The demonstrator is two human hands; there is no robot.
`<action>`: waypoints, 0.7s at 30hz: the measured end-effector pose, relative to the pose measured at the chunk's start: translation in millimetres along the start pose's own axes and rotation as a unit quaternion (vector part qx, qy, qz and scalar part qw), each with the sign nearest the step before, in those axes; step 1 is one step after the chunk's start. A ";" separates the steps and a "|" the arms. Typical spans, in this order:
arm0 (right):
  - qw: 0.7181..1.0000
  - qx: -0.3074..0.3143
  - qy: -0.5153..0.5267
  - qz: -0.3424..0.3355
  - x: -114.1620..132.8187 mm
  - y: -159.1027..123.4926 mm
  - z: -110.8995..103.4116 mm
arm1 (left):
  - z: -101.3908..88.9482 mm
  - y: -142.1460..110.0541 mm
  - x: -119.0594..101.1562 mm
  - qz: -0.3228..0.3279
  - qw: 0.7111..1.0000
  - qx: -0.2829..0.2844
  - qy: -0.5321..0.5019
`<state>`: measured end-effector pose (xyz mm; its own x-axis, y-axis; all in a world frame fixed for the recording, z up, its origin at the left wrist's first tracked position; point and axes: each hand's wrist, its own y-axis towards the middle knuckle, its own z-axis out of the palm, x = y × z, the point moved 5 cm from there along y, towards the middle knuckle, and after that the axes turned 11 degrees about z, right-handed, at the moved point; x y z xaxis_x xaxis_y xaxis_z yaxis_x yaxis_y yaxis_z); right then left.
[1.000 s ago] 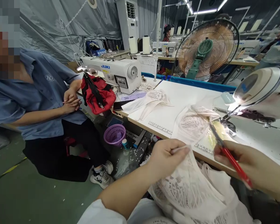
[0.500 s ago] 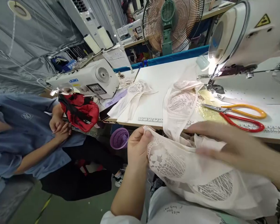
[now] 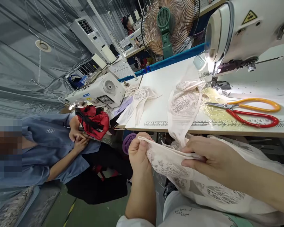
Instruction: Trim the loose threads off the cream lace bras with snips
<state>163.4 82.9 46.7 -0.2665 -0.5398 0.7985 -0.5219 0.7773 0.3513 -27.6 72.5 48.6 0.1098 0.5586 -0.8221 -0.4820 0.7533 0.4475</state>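
A pale pink lace bra (image 3: 168, 162) is stretched between my hands, below the table's front edge. My left hand (image 3: 140, 151) pinches its left end between thumb and fingers. Farther right, my right hand (image 3: 213, 157) grips the upper edge, thumb on the near side and fingers behind. More of the same lace fabric drapes over my lap, partly hidden by my right arm. Another lace bra piece (image 3: 183, 102) lies on the white table, its lower end hanging over the edge near my right fingers. Scissors (image 3: 253, 110) with one orange and one red handle lie to its right.
A sewing machine (image 3: 227, 41) with a lit needle area stands at the right. More lace pieces (image 3: 142, 96) lie left on the table (image 3: 156, 110). A co-worker in a blue shirt (image 3: 54, 145) sits at left beside a red bag (image 3: 93, 121). A fan (image 3: 167, 30) stands behind.
My right hand, blurred before over the fabric, now grips the bra's upper edge and sits slightly left. My view has turned left, showing more of the co-worker.
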 end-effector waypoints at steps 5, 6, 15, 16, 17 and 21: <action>0.999 -0.003 -0.042 -0.028 9.3 -0.7 -3.3 | -1.1 -0.7 -9.7 0.022 0.999 0.007 0.034; 0.999 -0.005 -0.036 -0.026 10.8 -0.6 -5.1 | -0.6 -0.6 -11.7 0.026 0.999 0.011 0.031; 0.994 0.039 0.079 0.072 1.5 -0.3 -5.9 | -0.5 2.8 -4.3 -0.017 0.997 0.070 -0.029; 0.992 0.051 0.086 0.077 0.5 -0.8 -5.1 | -2.6 3.4 -3.0 -0.021 0.997 0.072 -0.020; 0.991 0.061 0.090 0.082 -0.1 -1.3 -4.7 | -4.9 4.1 -2.4 -0.019 0.997 0.073 -0.010; 0.988 0.072 0.089 0.100 -3.0 -3.1 -6.2 | -10.2 6.6 -4.8 -0.003 0.996 0.083 0.018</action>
<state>170.9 84.1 46.3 -0.2357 -0.3034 0.9233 -0.5867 0.8018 0.1137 -40.2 71.3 52.0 0.0798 0.5429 -0.8360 -0.3297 0.8058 0.4919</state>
